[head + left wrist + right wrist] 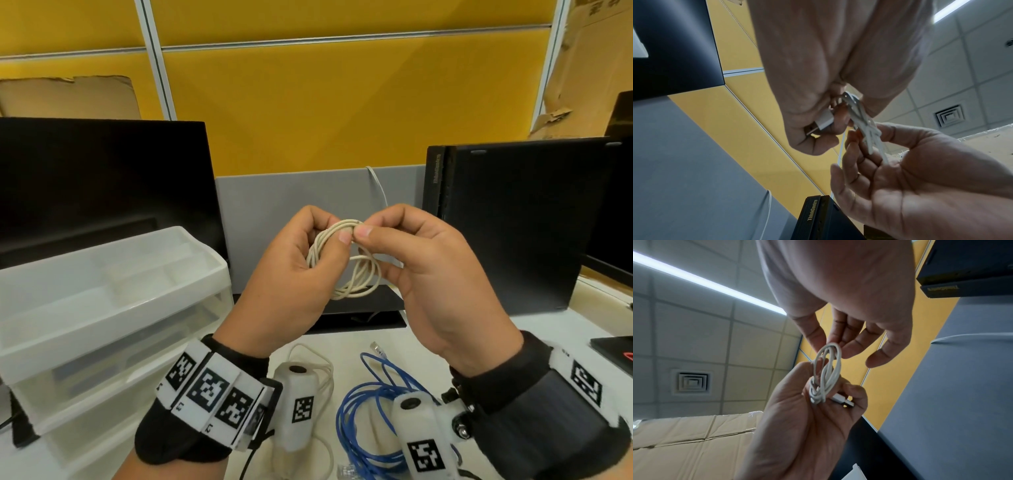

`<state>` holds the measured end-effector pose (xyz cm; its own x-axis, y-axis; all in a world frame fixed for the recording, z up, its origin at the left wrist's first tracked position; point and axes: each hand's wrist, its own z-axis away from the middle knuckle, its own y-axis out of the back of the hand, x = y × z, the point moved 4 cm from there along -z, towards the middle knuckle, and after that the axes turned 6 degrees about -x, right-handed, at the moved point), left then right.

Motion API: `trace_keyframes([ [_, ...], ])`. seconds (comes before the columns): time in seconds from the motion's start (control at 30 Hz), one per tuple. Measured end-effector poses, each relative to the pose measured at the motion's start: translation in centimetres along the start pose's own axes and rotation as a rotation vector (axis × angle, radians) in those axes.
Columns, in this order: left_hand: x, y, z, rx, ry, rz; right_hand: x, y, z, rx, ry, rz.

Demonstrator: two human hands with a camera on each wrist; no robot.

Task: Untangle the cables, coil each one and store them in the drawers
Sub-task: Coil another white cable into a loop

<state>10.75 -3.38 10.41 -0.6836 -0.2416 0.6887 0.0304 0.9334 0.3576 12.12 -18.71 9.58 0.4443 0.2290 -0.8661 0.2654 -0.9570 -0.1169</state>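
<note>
2 hands pinch coiled white cable (pixel 346 260); plug seemingly in left hand (pixel 291 274).

Blue network cable (pixel 370 411) on desk: loops partly covered by right wrist camera mount, lower end cut by frame edge. Thin white cable (pixel 310 359) there: mostly behind left wrist. Translucent plastic drawer unit (pixel 102 308): contents too hazy to tell. Coiled white cable's plug (pixel 824 122) half buried in left hand (pixel 818 65).

Cream-white cable (pixel 346 260) up front, a bright blue cable (pixel 363 411) below it, black-and-white checker tags on the wristbands (pixel 209 389), mustard-yellow partition (pixel 308 102) behind, translucent white drawers (pixel 102 308), black monitor (pixel 102 185).
</note>
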Motion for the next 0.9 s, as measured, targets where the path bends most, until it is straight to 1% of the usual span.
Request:
trace_keyframes([
  [0.17, -0.2, 0.4, -0.1, -0.024, 0.017, 0.021, 0.1, -0.3, 0.0, -0.024, -0.02, -0.027],
  [0.33, -0.3, 0.7, -0.2, -0.086, 0.045, 0.255, -0.1, -0.7, 0.2, -0.159, -0.152, -0.228],
  [0.4, -0.7, 0.5, -0.2, -0.07, 0.076, 0.367, -0.1, -1.0, 0.2, -0.156, -0.137, -0.211],
  [0.5, -0.8, -0.1, -0.2, -0.021, 0.151, 0.519, -0.3, -1.5, 0.5, -0.101, -0.03, -0.116],
  [0.53, -0.9, -0.2, -0.3, 0.002, 0.172, 0.555, -0.5, -1.7, 0.6, -0.089, 0.025, -0.042],
  [0.63, -1.2, -0.4, -0.3, 0.062, 0.208, 0.625, -1.2, -1.9, 1.1, -0.079, 0.199, 0.279],
  [0.7, -1.2, -0.2, -0.3, 0.111, 0.23, 0.632, -1.5, -2.1, 1.2, -0.108, 0.229, 0.398],
  [0.8, -1.4, 0.1, -0.3, 0.174, 0.237, 0.626, -1.5, -2.2, 1.2, -0.147, 0.229, 0.498],
  [0.9, -1.1, -0.1, -0.3, 0.176, 0.229, 0.602, -1.3, -2.1, 1.1, -0.103, 0.264, 0.509],
])
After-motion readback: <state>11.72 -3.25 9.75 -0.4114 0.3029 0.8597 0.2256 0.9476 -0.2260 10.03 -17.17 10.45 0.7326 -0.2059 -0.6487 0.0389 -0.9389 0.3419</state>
